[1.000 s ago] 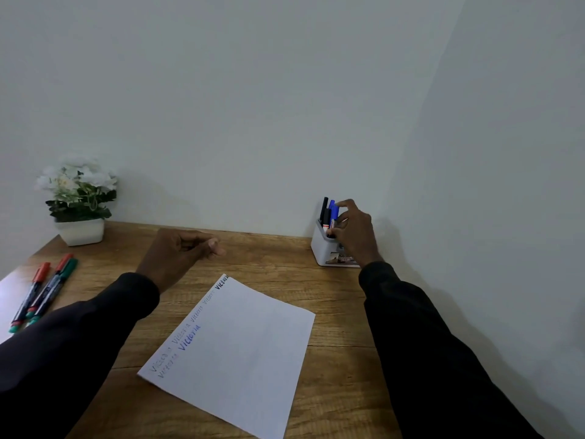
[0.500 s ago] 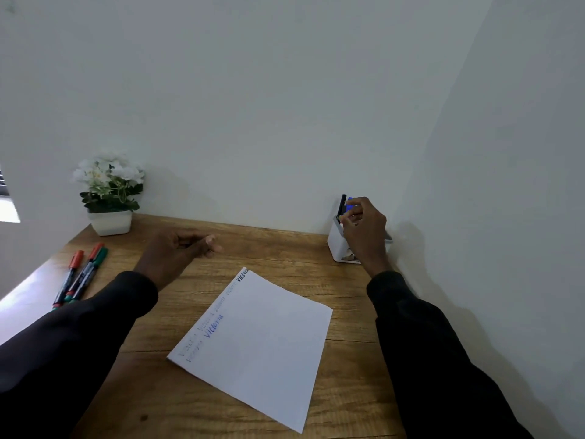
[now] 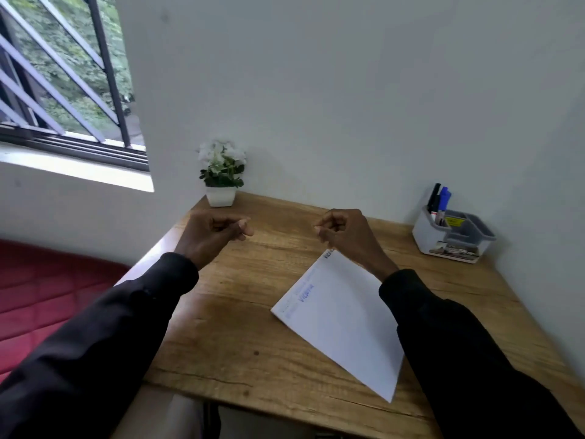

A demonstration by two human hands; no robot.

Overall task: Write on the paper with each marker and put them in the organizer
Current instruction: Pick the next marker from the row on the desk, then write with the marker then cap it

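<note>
Left hand (image 3: pixel 215 234) and right hand (image 3: pixel 345 234) are held over the table (image 3: pixel 240 327), fingers curled in, nothing gripped. Paper (image 3: pixel 342 318) is laid skewed, long axis running far-left to near-right. Its right edge is overlapped by the right sleeve (image 3: pixel 427 312), so the sheet could be dragged or ink smeared. Markers (image 3: pixel 440 199) are stood caps-up in the left compartment of the organizer (image 3: pixel 452 236), far right. The blurred writing is possibly in two colours.
</note>
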